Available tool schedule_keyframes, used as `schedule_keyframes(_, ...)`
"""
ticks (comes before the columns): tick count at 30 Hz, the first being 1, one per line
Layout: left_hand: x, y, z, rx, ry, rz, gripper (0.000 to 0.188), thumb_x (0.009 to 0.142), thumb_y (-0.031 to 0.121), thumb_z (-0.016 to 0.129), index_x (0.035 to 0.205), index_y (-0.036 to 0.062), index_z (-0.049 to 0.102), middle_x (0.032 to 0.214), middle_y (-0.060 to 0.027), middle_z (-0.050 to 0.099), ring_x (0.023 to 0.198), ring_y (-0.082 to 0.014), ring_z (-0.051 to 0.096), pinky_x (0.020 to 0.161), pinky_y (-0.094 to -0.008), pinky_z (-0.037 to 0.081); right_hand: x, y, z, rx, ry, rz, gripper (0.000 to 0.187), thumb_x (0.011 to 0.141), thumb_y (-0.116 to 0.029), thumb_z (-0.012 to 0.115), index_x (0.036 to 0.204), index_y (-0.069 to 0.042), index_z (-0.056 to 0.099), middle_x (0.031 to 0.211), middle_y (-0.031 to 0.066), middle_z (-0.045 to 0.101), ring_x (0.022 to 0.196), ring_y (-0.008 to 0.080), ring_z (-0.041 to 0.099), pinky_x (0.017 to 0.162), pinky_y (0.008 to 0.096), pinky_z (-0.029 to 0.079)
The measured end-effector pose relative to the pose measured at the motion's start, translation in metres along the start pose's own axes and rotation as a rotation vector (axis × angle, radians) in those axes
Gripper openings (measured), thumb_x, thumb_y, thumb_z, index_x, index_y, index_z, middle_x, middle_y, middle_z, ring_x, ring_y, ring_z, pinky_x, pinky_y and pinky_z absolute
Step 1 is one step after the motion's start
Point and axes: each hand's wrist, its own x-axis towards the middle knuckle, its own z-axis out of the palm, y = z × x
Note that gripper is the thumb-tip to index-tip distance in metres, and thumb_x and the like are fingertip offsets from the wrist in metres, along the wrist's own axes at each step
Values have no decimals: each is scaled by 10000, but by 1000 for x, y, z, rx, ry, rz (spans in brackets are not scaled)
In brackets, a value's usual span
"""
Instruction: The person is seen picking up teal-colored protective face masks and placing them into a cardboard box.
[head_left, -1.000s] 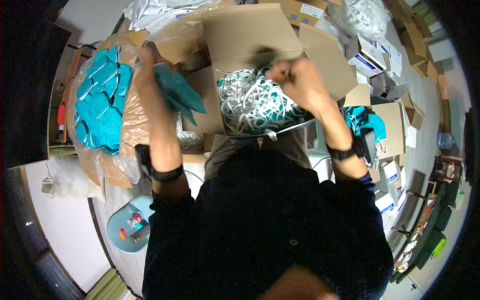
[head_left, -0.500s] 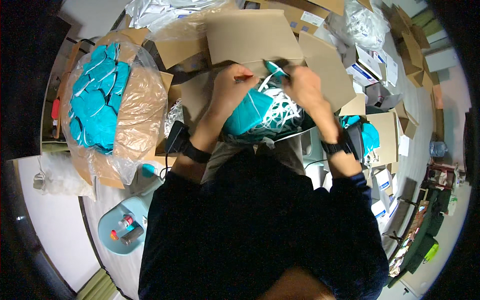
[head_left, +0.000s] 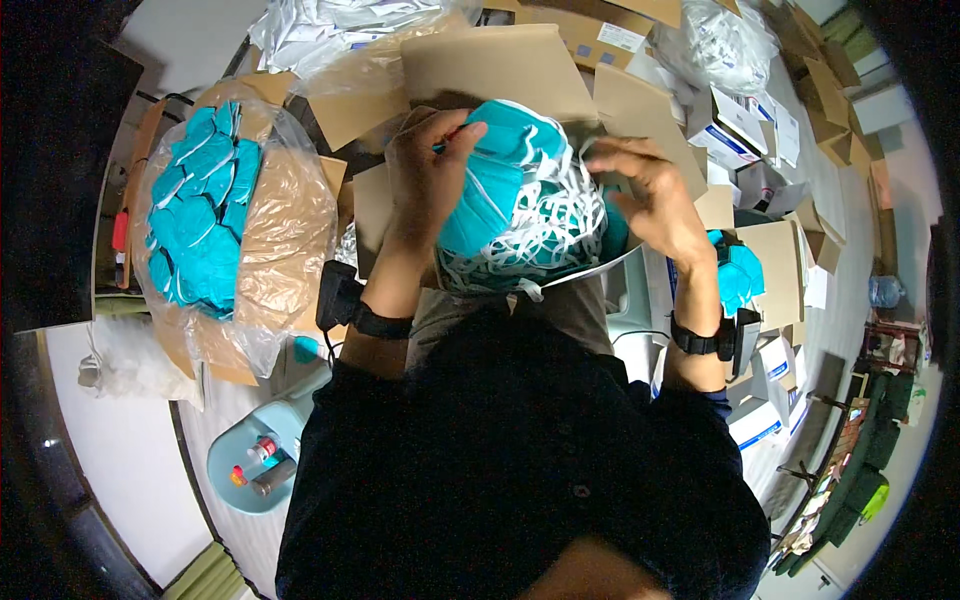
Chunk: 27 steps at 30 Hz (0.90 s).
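Observation:
My left hand pinches the edge of a teal face mask with a white elastic strap, held over an open cardboard box. My right hand is at the box's right side, its fingers apart and curved, close to a loose white strap; no mask shows in it. Below the held mask, another folded teal mask leans against a heap of tangled white straps inside the box. More teal fabric partly shows under the straps and beside my right hand.
On the left stands a plastic-lined carton full of stacked teal masks. A teal mask lies by a carton on the right. White boxes stand farther right. A blue stool at lower left bears a bottle.
The strap stretched between my hands has gone slack. My right hand has moved right and opened, while the mask at my left hand now lies spread in view above the straps.

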Motion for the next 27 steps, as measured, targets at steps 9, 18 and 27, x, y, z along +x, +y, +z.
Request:
schedule_keyframes(9, 2, 25, 3, 55, -115, 165, 158, 767, 92, 725, 901, 15, 694, 777, -113, 653, 706, -211, 652, 650, -310, 506, 18, -32, 21, 226, 26, 160, 136, 775, -107, 765, 845, -13, 696, 719, 56, 684, 567, 158, 565, 536, 300, 447)
schedule_keyframes(18, -26, 46, 13, -347, -266, -176, 267, 779, 198, 766, 950, 15, 672, 841, -123, 705, 767, -178, 687, 711, -301, 526, 8, -26, 51, 917, 4, 304, 109, 882, 10, 628, 969, 28, 691, 819, 68, 695, 718, 106, 632, 661, 237, 531)
schedule_keyframes(27, -28, 47, 3, 87, -362, 150, 175, 837, 117, 670, 744, -6, 588, 657, -154, 559, 598, -291, 569, 541, -361, 433, 9, -30, 55, 538, 120, 150, 53, 848, 54, 612, 841, 20, 652, 759, 67, 676, 693, 94, 586, 615, 254, 470)
